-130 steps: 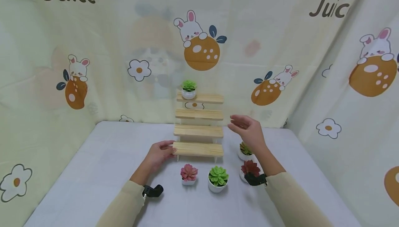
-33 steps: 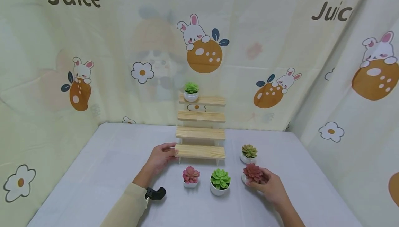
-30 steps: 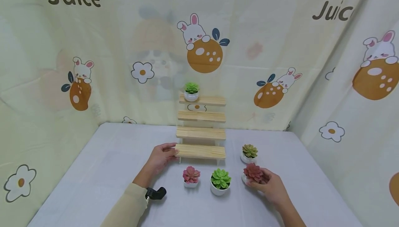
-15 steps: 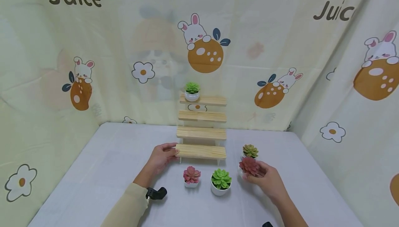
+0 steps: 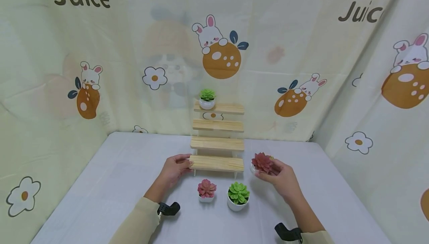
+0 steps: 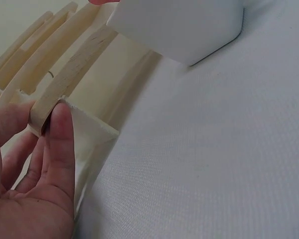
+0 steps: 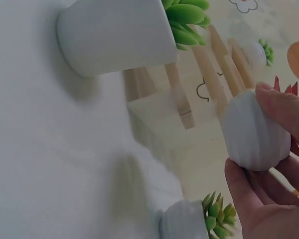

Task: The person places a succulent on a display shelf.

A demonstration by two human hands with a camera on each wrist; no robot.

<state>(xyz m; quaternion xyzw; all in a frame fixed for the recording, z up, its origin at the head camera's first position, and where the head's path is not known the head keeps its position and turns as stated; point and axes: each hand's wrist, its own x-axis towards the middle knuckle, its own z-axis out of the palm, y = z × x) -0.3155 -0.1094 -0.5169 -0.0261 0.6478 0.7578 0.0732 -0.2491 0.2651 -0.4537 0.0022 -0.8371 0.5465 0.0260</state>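
My right hand grips a dark red potted succulent in a ribbed white pot, raised off the table to the right of the wooden tiered shelf. Thumb and fingers wrap the pot in the right wrist view. My left hand pinches the left end of the shelf's lowest board, thumb and fingers on either side of it. A green succulent in a round white pot stands at the left of the top board.
On the table, before the shelf, stand a pink succulent and a bright green succulent. A green-brown succulent stands near my right hand, mostly hidden in the head view. A printed curtain hangs behind.
My right hand came down to the dark red succulent, took hold of it, and has lifted it up and leftward toward the shelf. The left hand keeps its hold on the lowest board.
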